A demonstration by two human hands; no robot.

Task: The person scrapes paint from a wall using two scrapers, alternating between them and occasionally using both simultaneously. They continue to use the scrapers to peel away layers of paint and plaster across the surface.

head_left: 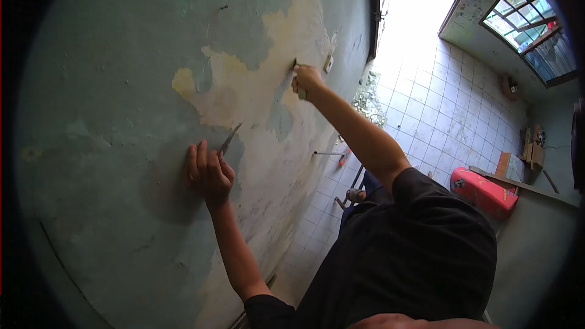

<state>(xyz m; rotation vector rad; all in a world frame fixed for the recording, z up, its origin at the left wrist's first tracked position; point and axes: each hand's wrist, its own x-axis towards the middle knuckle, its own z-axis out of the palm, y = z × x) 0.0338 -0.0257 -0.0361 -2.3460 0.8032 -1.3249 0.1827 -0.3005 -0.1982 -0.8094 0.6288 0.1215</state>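
Note:
A green-painted wall [109,79] has large bare cream and yellowish patches [244,82]. Against its lower middle, my left hand [210,173] pinches a thin, grey, pointed piece [230,137] between thumb and forefinger; its other fingers are bent near the wall surface. Whether the piece is a blade or a paint flake is unclear. Farther up and to the right, my right hand [306,79] is closed around a scraper with a green handle [303,94]. The scraper's dark tip [295,62] shows beyond the fingers, at the bare patch.
A switch plate [329,63] sits right of my right hand. Paint flakes [368,100] litter the tiled floor [426,103]. A red-handled tool [345,157] is near the wall's foot. A red container [484,192] and boards [512,167] stand to the right, below a barred window [530,24].

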